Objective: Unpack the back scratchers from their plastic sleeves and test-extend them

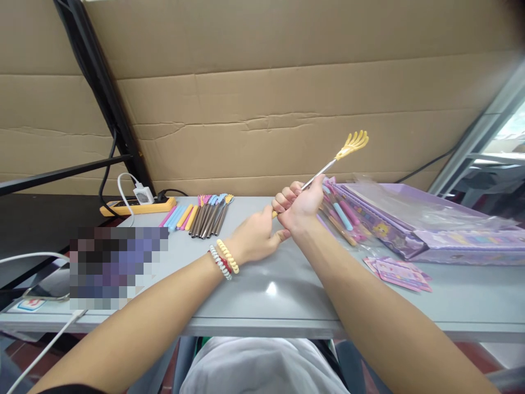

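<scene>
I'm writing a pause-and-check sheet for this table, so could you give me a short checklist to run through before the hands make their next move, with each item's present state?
1. Right hand closed around the metal rod: ok.
2. Left hand at the yellow handle: ok, though its fingers hide most of it.
3. Rod fully seated in the handle: cannot tell, the hands cover that part.
4. Yellow hand-shaped head clear of the table: ok, raised in the air.
5. Loose coloured handles laid out on the table: ok, beside the other rods.
6. Pink cards squared into a neat stack: not ok, they overlap unevenly.
</scene>
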A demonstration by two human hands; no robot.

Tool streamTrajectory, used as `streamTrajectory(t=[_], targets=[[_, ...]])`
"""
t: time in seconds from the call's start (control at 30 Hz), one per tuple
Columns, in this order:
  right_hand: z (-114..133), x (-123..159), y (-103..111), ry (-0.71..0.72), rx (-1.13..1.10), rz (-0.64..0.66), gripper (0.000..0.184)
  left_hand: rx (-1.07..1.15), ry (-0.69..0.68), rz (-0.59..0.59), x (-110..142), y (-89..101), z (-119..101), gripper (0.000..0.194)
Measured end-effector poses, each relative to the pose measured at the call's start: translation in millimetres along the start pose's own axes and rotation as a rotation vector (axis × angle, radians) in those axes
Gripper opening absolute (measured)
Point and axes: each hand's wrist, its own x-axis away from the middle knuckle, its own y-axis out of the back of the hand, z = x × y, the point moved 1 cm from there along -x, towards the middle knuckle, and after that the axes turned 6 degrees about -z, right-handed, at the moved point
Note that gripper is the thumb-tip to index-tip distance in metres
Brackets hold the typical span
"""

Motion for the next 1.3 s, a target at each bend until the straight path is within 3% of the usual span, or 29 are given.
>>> streamTrajectory(t=[0.33, 1.3], targets=[[6.6, 8.9, -7.3, -0.005, 0.011, -0.037, 0.062, -0.223, 0.069, 0.053, -1.0, 12.7, -15.0, 0.047], [17.9, 7.7, -8.7, 0.095, -0.052, -0.145, 0.06, -0.321, 0.187, -0.031, -7.8, 25.3, -15.2, 0.067]])
